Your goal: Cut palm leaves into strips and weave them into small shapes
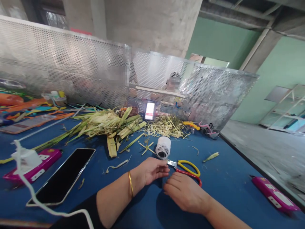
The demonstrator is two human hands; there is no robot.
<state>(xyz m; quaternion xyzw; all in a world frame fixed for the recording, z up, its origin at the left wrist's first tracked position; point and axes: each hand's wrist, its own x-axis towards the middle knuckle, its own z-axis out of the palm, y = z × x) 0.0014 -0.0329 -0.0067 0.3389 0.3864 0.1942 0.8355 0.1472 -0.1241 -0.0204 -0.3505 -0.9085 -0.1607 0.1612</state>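
Over a blue table (228, 187), the left hand (150, 171) and right hand (184, 192) are being held close, fingers bent; whether anything is being pinched cannot be told. Scissors (172, 163) are being seen just past the right fingers, a white spool (164, 144) just past the left.

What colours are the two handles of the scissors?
The scissors have one yellow handle and one red handle, best seen in the head view.

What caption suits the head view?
Left hand and right hand close together near thread spool and scissors, plant stalks heaped behind.
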